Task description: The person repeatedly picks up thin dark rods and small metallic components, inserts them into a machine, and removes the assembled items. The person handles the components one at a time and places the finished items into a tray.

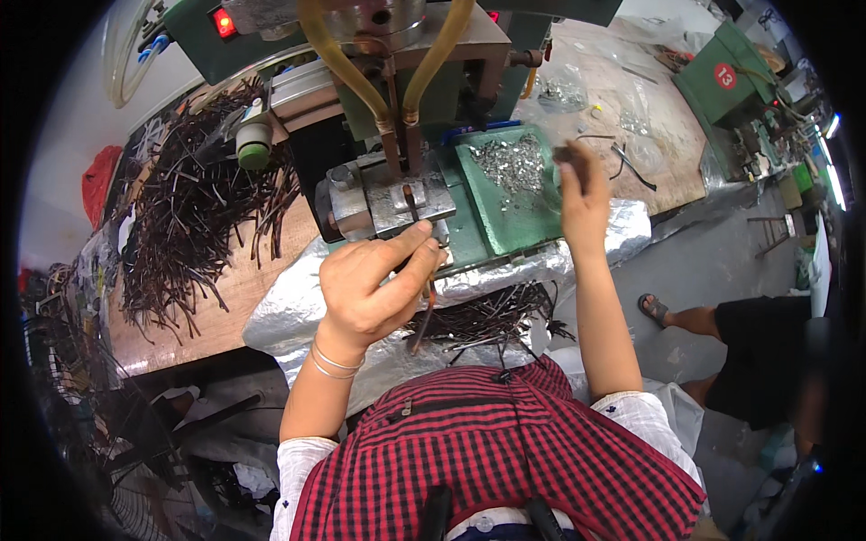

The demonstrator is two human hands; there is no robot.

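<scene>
Left hand (372,287) pinches a wire (429,308) at the metal block (437,200) — right hand (586,200) half-curled, contents unclear.

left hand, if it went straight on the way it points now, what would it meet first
Most likely the grey metal block: the left hand points at its near edge, though depth there is unclear.

Head view: the left of two head-worn fisheye cameras is looking steeply downward and forward from above the checked apron (451,442), which is filling the lower edge. The left hand (374,284) and right hand (586,194) are appearing at close range; beyond them the machine (478,59) is standing — cropped at the top — while the workbench (225,288) edges are bending toward the dark rim.
</scene>
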